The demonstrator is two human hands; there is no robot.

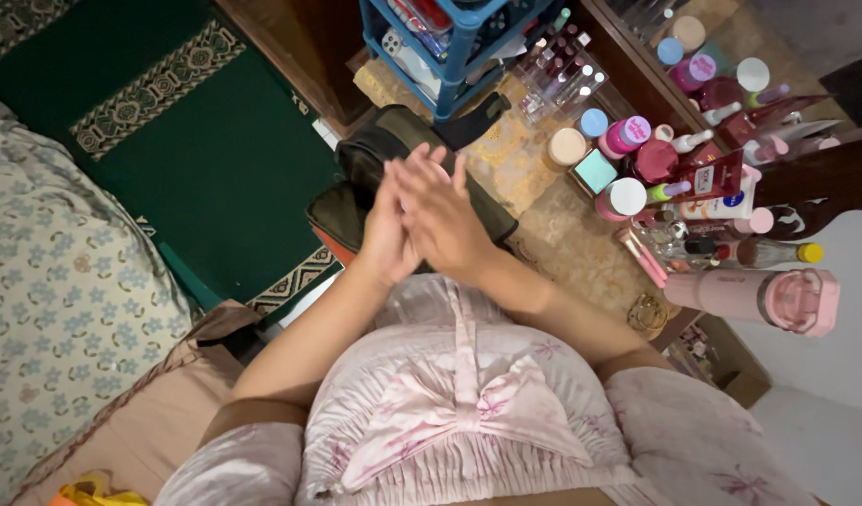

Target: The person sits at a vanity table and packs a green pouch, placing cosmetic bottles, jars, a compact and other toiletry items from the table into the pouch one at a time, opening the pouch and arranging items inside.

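the dark olive bag (356, 201) lies on the tabletop (571, 244) directly beyond and beneath both hands, its long side running from lower left to upper right. the left hand (386, 234) and right hand (445, 220) are pressed palm to palm above it, fingers flat and spread, holding nothing. the left hand sits slightly nearer the bag's exposed end, while jars and bottles (637, 159) crowd the right.

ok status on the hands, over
Left hand and right hand pressed palm to palm, holding nothing. Dark green bag just beyond them. Nothing between.
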